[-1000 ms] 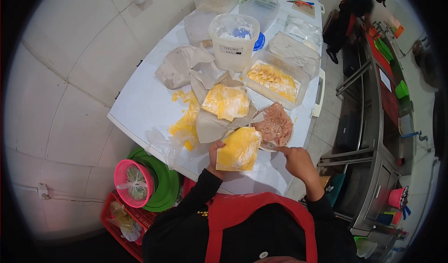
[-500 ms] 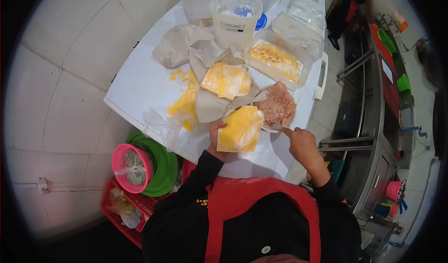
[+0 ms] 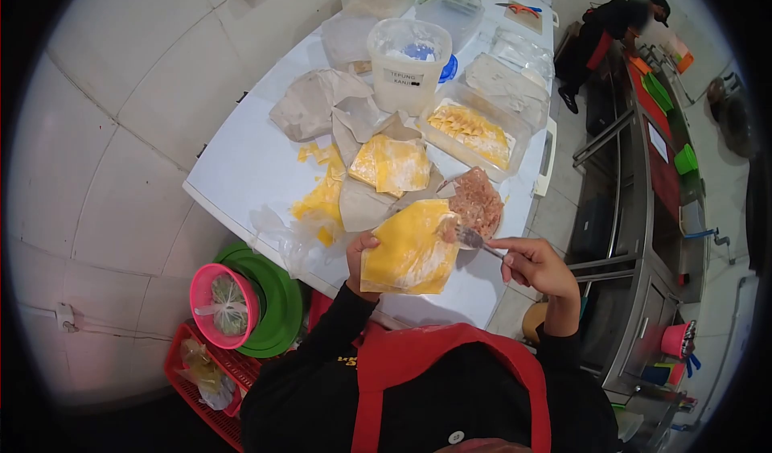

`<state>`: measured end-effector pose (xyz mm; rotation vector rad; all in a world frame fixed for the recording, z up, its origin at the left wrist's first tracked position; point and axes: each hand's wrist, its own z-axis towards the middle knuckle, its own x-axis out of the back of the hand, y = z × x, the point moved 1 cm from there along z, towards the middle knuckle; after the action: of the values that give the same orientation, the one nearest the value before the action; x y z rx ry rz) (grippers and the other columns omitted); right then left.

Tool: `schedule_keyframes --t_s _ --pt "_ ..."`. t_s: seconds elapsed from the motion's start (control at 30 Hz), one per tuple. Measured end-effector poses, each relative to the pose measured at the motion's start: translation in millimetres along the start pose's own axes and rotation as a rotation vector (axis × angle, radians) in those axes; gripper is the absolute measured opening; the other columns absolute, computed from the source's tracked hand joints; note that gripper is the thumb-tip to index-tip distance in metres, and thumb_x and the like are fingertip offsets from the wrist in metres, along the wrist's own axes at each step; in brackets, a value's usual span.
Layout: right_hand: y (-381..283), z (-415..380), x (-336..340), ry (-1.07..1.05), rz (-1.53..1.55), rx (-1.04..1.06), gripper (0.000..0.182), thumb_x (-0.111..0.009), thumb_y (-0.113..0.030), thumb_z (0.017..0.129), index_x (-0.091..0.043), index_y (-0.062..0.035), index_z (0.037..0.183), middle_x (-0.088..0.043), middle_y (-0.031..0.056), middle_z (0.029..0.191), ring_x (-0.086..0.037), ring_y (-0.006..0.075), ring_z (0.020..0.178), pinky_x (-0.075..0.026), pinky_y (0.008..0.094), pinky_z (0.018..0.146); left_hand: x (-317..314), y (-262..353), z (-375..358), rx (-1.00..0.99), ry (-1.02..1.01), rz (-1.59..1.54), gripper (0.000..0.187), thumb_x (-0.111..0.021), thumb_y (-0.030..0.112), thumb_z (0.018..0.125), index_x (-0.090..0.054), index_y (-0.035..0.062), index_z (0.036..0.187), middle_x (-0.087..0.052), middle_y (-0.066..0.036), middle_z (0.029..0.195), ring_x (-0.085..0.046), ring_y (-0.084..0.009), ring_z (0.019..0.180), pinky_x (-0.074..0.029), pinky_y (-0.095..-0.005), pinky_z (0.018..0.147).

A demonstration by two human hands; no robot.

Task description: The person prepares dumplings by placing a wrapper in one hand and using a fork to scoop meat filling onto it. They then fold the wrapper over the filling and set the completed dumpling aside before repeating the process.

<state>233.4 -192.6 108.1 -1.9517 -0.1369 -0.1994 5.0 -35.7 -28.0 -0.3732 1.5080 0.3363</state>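
Observation:
My left hand [image 3: 363,261] grips a floured yellow dough sheet [image 3: 406,252] by its left edge, raised over the table's front edge. My right hand [image 3: 539,266] is closed round the handle of a fork [image 3: 473,239]. The fork's tines meet the sheet's upper right part, where a small lump of pink minced meat [image 3: 447,229] lies. Just behind is a plate of the same minced meat [image 3: 481,199], partly covered by the sheet. A stack of yellow sheets [image 3: 390,163] rests on brown paper [image 3: 363,207] farther back.
On the white table [image 3: 233,163] are a labelled flour tub [image 3: 408,67], a tray of folded yellow pieces [image 3: 470,131], yellow scraps [image 3: 322,199] and plastic bags [image 3: 293,240]. Pink [image 3: 197,300] and green [image 3: 281,324] basins stand lower left. Another person [image 3: 603,35] is by the counter at upper right.
My right hand has brought the fork from the meat plate to the sheet, leaving a lump of meat there. My left hand has shifted slightly left with the sheet. The view has tilted up.

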Motion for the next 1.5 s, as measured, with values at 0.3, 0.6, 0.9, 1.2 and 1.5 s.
schedule_keyframes --t_s 0.3,0.6,0.9,1.2,1.5 --pt "6.8 4.0 -5.3 0.129 -0.073 0.431 0.031 -0.053 0.009 0.08 -0.066 -0.0023 0.105 -0.061 0.0072 0.073 -0.057 0.0121 0.066 -0.041 0.0241 0.057 -14.6 -10.4 -6.5 -0.009 -0.023 0.08 0.064 -0.048 0.029 0.073 -0.041 -0.0067 0.126 -0.053 -0.025 0.12 -0.055 -0.0373 0.108 -0.043 -0.0462 0.095" --pt "0.8 2.6 5.8 0.197 -0.392 0.571 0.039 -0.057 0.013 0.069 -0.07 -0.0087 0.099 -0.062 0.0076 0.069 -0.056 0.0189 0.065 -0.042 0.0298 0.061 3.2 -33.2 1.2 -0.089 0.183 0.277 0.103 -0.052 0.068 0.067 -0.024 0.0 0.139 -0.034 -0.02 0.138 -0.04 -0.0354 0.123 -0.035 -0.049 0.1" --pt "3.1 -13.3 40.3 0.208 -0.433 0.467 0.035 -0.057 0.009 0.072 -0.069 -0.007 0.102 -0.063 0.0039 0.075 -0.051 0.012 0.064 -0.04 0.0249 0.061 -4.5 -26.0 1.8 -0.018 0.111 0.06 0.065 -0.052 0.035 0.077 -0.039 -0.0024 0.129 -0.049 -0.023 0.125 -0.051 -0.0381 0.112 -0.039 -0.0505 0.097" --pt "33.5 50.1 -44.8 0.33 0.595 0.022 0.015 -0.066 -0.018 0.082 -0.063 -0.0058 0.091 -0.042 -0.008 0.057 -0.029 0.0023 0.048 -0.023 0.0185 0.043 -20.1 -28.0 13.4 0.006 0.053 0.03 0.074 -0.049 0.025 0.074 -0.026 -0.0026 0.138 -0.037 -0.023 0.136 -0.044 -0.0358 0.121 -0.033 -0.0449 0.104" --pt "21.0 61.1 -67.7 0.601 -0.017 0.255 0.012 -0.07 -0.009 0.078 -0.064 0.0002 0.075 -0.05 -0.0058 0.058 -0.038 0.0016 0.052 -0.031 0.0192 0.047 -38.2 -42.0 18.5 -0.139 0.012 0.19 0.076 -0.04 0.027 0.074 -0.02 0.0018 0.143 -0.031 -0.02 0.142 -0.037 -0.0333 0.127 -0.029 -0.0434 0.107"
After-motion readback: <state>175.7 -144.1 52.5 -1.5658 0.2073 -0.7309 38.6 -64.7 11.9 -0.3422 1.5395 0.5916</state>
